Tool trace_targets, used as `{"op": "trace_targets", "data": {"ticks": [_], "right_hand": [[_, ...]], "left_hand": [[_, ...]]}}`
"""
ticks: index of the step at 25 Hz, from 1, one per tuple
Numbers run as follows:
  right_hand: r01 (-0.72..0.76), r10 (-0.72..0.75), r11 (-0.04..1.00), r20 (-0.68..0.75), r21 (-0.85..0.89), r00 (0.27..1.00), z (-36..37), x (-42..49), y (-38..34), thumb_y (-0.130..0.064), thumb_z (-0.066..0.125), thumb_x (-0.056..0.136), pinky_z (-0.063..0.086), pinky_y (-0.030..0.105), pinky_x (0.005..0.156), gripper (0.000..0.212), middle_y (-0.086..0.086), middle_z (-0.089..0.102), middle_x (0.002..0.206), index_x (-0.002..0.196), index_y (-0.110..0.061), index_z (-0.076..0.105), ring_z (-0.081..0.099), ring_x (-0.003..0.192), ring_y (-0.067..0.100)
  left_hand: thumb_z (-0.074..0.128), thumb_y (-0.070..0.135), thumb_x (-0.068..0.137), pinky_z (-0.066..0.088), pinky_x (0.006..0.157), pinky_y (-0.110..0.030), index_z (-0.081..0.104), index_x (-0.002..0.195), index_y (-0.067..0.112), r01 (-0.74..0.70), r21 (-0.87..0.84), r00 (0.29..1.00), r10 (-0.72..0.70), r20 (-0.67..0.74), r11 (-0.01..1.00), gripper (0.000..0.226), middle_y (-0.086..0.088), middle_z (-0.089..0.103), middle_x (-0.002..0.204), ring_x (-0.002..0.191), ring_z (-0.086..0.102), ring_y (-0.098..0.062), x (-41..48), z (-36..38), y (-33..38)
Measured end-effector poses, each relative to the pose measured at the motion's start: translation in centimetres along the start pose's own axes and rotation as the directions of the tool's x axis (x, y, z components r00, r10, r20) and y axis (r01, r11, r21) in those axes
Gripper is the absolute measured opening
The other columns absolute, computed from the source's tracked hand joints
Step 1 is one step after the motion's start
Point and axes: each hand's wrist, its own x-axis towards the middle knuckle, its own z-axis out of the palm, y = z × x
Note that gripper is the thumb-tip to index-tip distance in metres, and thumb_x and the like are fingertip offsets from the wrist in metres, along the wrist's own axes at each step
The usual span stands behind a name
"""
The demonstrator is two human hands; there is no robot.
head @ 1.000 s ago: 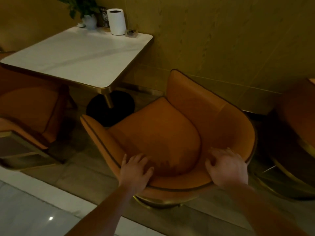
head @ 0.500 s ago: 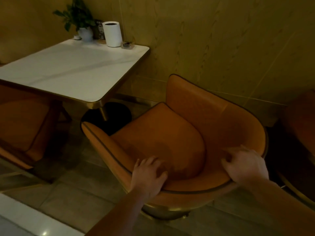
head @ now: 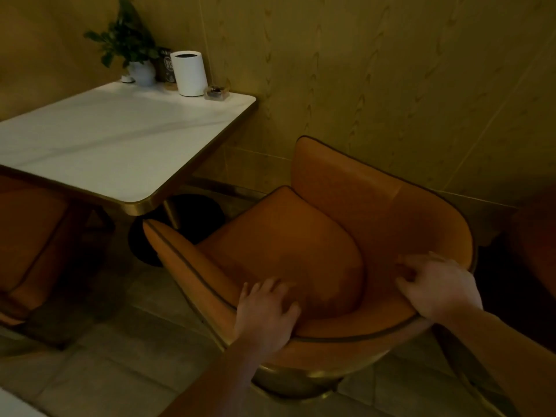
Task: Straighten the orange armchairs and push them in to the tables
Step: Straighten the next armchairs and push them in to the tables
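An orange armchair (head: 288,245) with dark piping and a gold base stands in front of me, its open side turned toward the white marble table (head: 120,139) at the upper left. My left hand (head: 266,311) grips the near rim of the curved backrest, fingers hooked over the inside. My right hand (head: 437,287) grips the same rim farther right, fingers curled over the top edge. The chair's left arm tip lies just below the table's near corner, beside the table's dark round base (head: 192,218).
A second orange armchair (head: 33,242) sits under the table at the left, and another shows dimly at the right edge (head: 535,251). A potted plant (head: 132,52), a white cylinder (head: 189,73) and a small dish (head: 216,92) stand at the table's far end. A wood-panelled wall runs behind.
The view has lifted and closed in on the table. The armchair looks nearer the table's corner, and both hands have kept their grip on the backrest rim.
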Motion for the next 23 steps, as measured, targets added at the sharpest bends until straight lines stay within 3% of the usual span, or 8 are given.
{"op": "trace_targets", "data": {"ticks": [9, 23], "right_hand": [[0.112, -0.111, 0.993, -0.046, 0.034, 0.993, -0.3, 6.2, 3.6, -0.05, 0.048, 0.096, 0.041, 0.038, 0.102, 0.042, -0.012, 0.057, 0.137, 0.134, -0.036, 0.056, 0.049, 0.127, 0.015], [0.184, -0.181, 0.98, -0.051, 0.074, 0.982, -0.7, 13.8, 6.2, -0.053, 0.048, 0.095, 0.039, 0.039, 0.107, 0.045, -0.013, 0.054, 0.141, 0.136, -0.038, 0.054, 0.046, 0.131, 0.016]], "left_hand": [[0.024, 0.057, 0.09, 0.011, 0.121, -0.055, 0.046, 0.138, 0.04, 0.075, 0.03, 0.997, -0.076, 0.033, 0.997, 0.055, 0.01, 0.043, 0.145, 0.137, 0.037, -0.019, 4.7, 1.1, 3.4], [0.023, 0.057, 0.088, 0.018, 0.119, -0.05, 0.049, 0.137, 0.039, 0.149, 0.022, 0.989, -0.148, -0.007, 0.989, 0.058, 0.01, 0.048, 0.141, 0.132, 0.04, -0.018, 10.2, 1.4, 6.5]]}}
